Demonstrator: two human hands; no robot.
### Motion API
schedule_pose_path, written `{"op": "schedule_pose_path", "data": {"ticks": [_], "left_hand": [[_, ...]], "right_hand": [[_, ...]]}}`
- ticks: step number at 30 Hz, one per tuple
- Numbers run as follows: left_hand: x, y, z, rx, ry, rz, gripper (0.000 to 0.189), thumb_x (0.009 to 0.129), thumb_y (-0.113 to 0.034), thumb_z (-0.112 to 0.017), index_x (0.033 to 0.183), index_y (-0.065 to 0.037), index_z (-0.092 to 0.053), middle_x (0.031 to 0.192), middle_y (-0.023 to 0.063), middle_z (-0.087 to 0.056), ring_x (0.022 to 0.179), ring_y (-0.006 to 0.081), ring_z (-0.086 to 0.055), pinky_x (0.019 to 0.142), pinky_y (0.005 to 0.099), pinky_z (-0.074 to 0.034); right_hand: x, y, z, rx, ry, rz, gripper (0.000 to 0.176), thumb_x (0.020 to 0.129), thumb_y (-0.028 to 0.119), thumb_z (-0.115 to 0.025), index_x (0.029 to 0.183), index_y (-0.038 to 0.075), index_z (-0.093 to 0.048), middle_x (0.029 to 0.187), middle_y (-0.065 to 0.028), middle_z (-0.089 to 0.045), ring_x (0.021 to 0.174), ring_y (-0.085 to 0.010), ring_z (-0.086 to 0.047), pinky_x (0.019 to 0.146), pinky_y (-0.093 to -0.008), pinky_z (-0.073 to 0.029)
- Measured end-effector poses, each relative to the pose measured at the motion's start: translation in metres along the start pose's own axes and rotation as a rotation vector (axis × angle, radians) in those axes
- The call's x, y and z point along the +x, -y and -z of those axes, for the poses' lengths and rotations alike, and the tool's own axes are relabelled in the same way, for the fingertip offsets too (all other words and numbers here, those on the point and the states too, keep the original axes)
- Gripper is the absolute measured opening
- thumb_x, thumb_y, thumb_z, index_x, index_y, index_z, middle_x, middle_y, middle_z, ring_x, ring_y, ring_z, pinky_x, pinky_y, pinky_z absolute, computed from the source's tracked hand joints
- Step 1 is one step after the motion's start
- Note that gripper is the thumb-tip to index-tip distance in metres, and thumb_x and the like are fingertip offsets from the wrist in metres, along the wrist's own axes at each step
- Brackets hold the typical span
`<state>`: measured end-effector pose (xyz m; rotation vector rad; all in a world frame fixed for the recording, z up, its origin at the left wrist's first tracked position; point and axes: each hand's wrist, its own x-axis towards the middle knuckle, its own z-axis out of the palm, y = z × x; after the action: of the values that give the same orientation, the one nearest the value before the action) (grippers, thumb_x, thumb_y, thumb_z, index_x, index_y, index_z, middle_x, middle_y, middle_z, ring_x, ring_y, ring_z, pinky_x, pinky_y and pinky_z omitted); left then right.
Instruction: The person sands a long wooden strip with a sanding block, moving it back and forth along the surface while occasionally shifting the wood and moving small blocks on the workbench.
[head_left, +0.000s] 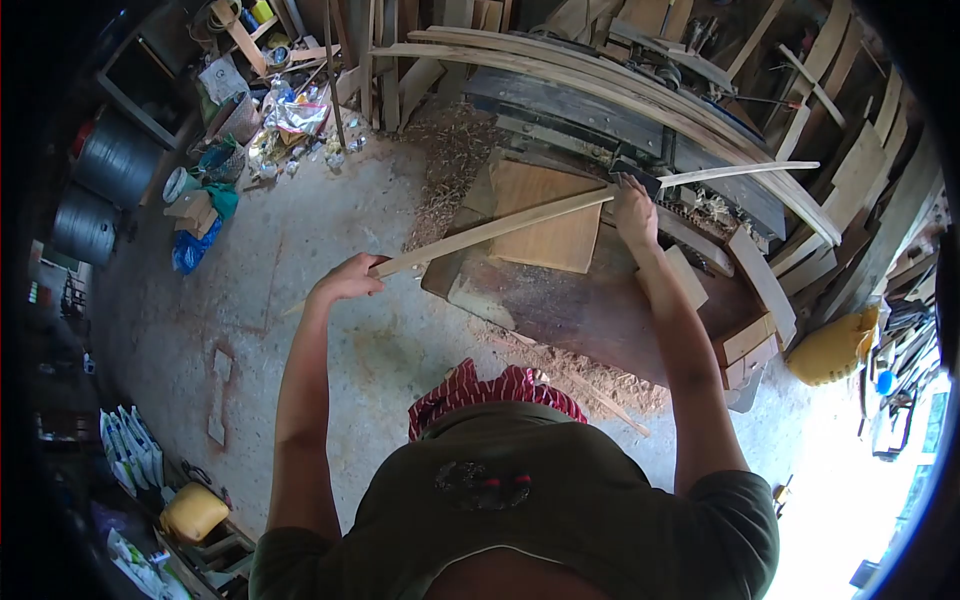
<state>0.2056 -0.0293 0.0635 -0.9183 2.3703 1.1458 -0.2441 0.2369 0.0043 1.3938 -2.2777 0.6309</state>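
A long, narrow wooden strip (500,226) slants across the view, rising from lower left to upper right. My left hand (348,280) is closed around it near its left end. Farther along, my right hand (636,213) is closed at the strip, beside a dark block-like part (637,178) of the woodworking machine (575,105). The fingers of that hand are partly hidden. Past the dark part, the strip's far end (745,172) sticks out to the right. Beneath the strip lies a flat wooden board (545,215) on a brown work surface (560,295).
Several long planks (560,68) lie along the machine's back, with more lumber (850,190) stacked at right. Wood shavings (610,385) cover the floor near my feet. A yellow container (835,347) stands at right; dark drums (117,160) stand at far left.
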Motion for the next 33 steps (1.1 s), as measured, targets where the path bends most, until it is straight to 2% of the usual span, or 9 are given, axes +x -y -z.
{"op": "schedule_pose_path", "data": {"ticks": [3, 7, 12, 15, 18, 21, 25, 27, 33], "left_hand": [[0.000, -0.005, 0.003, 0.024, 0.003, 0.007, 0.055, 0.080, -0.010, -0.066, 0.134, -0.013, -0.057, 0.087, 0.0073, -0.068, 0.072, 0.0137, -0.062, 0.069, 0.0315, -0.050], [-0.005, -0.011, -0.003, 0.135, -0.103, 0.055, 0.053, 0.081, -0.014, -0.066, 0.133, -0.024, -0.058, 0.093, 0.0055, -0.071, 0.080, 0.0195, -0.067, 0.073, 0.0345, -0.052], [-0.020, -0.026, -0.006, 0.264, -0.236, 0.023, 0.049, 0.083, -0.019, -0.063, 0.130, -0.032, -0.059, 0.100, 0.0046, -0.071, 0.090, 0.0275, -0.069, 0.078, 0.0398, -0.053], [-0.024, -0.029, -0.010, 0.328, -0.301, 0.049, 0.047, 0.084, -0.019, -0.065, 0.130, -0.027, -0.058, 0.102, 0.0059, -0.070, 0.093, 0.0267, -0.068, 0.078, 0.0396, -0.052], [-0.022, -0.031, -0.012, 0.337, -0.325, 0.043, 0.047, 0.084, -0.019, -0.061, 0.129, -0.033, -0.058, 0.102, 0.0074, -0.070, 0.093, 0.0311, -0.067, 0.080, 0.0434, -0.053], [-0.021, -0.026, -0.015, 0.346, -0.339, -0.011, 0.048, 0.084, -0.015, -0.059, 0.128, -0.032, -0.058, 0.100, 0.0086, -0.070, 0.091, 0.0314, -0.068, 0.079, 0.0443, -0.053], [-0.024, -0.030, -0.023, 0.387, -0.421, -0.001, 0.052, 0.083, -0.008, -0.060, 0.130, -0.031, -0.057, 0.103, 0.0066, -0.071, 0.094, 0.0315, -0.067, 0.078, 0.0434, -0.053], [-0.025, -0.030, -0.026, 0.377, -0.460, -0.014, 0.053, 0.083, -0.007, -0.060, 0.130, -0.031, -0.057, 0.103, 0.0068, -0.071, 0.094, 0.0321, -0.067, 0.078, 0.0441, -0.053], [-0.027, -0.030, -0.036, 0.403, -0.528, -0.056, 0.056, 0.083, -0.005, -0.057, 0.132, -0.031, -0.056, 0.104, 0.0093, -0.071, 0.092, 0.0316, -0.068, 0.078, 0.0447, -0.054]], "right_hand": [[-0.003, 0.073, 0.003, -0.492, 0.236, 0.123, 0.037, 0.085, 0.005, -0.051, 0.120, -0.004, -0.059, 0.125, -0.0203, -0.061, 0.122, -0.0301, -0.055, 0.105, -0.0377, -0.043], [-0.020, 0.169, 0.006, 0.158, -0.020, 0.452, 0.039, 0.087, 0.009, -0.052, 0.123, -0.005, -0.054, 0.114, -0.0165, -0.063, 0.107, -0.0245, -0.061, 0.096, -0.0337, -0.047], [-0.004, 0.070, 0.022, -0.561, 0.145, 0.252, 0.031, 0.085, 0.008, -0.052, 0.114, -0.001, -0.059, 0.109, -0.0124, -0.064, 0.098, -0.0237, -0.062, 0.086, -0.0361, -0.051], [-0.001, -0.009, 0.009, -0.038, 0.062, -0.152, 0.039, 0.086, 0.009, -0.052, 0.124, 0.001, -0.058, 0.120, -0.0138, -0.062, 0.117, -0.0264, -0.056, 0.103, -0.0354, -0.042], [-0.023, 0.016, -0.031, -0.834, -0.087, 0.269, 0.041, 0.087, 0.011, -0.053, 0.126, -0.003, -0.052, 0.115, -0.0165, -0.062, 0.107, -0.0260, -0.059, 0.094, -0.0317, -0.047], [-0.019, 0.119, 0.027, -0.017, -0.084, 0.428, 0.041, 0.087, 0.008, -0.050, 0.126, -0.004, -0.052, 0.110, -0.0156, -0.062, 0.104, -0.0245, -0.059, 0.093, -0.0315, -0.048], [-0.025, 0.037, 0.005, -0.641, 0.067, 0.408, 0.041, 0.089, 0.011, -0.048, 0.127, -0.001, -0.054, 0.107, -0.0149, -0.063, 0.102, -0.0243, -0.060, 0.099, -0.0362, -0.044], [-0.018, -0.012, 0.002, -0.294, -0.099, 0.284, 0.041, 0.088, 0.011, -0.049, 0.126, -0.003, -0.053, 0.109, -0.0146, -0.063, 0.102, -0.0238, -0.060, 0.098, -0.0363, -0.045], [-0.030, 0.103, 0.020, -0.192, 0.003, 0.458, 0.043, 0.086, 0.006, -0.051, 0.128, -0.002, -0.051, 0.111, -0.0169, -0.061, 0.102, -0.0255, -0.061, 0.097, -0.0343, -0.046]]}}
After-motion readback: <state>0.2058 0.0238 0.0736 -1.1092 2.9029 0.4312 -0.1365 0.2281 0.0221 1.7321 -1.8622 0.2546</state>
